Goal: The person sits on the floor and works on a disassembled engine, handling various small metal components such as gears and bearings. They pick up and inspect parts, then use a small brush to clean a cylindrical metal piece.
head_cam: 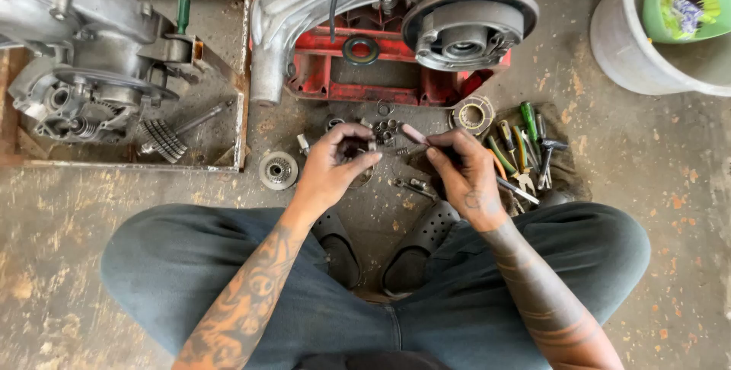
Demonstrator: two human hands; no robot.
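View from above of a person seated cross-legged on a stained concrete floor [662, 157], both hands raised over a scatter of small parts.

Beyond the hands, a large cast-aluminium engine case [426, 4] rests on a red metal stand [335, 73]; its round hub face is open and bare, with a black rubber ring seal [360, 50] lying loose on the stand. Beyond and to the left of the left hand, a 2nd grey engine casing [76, 43] sits in a shallow wooden tray [242, 88], with a ribbed gear shaft [164, 138] beside it. Both units appear stripped, and reassembly seems barely begun; many loose parts remain.

Far right of the right hand stands a pale plastic bucket [632, 50]. Just right of that hand, a dark cloth carries a pile of hand tools [525, 149] with green and yellow handles, and a flat round tin [474, 115].

A toothed metal disc [278, 170] lies left of the left hand; small rings and washers [387, 130] lie just beyond the fingers.

The left hand [335, 168] is closed, thumb and fingers pinching a small dark ring-shaped part [364, 149]. The right hand [464, 172] is clamped on a slim pink-tipped tool [417, 136], whose tip points toward the part; the 2 hands are close but apart.
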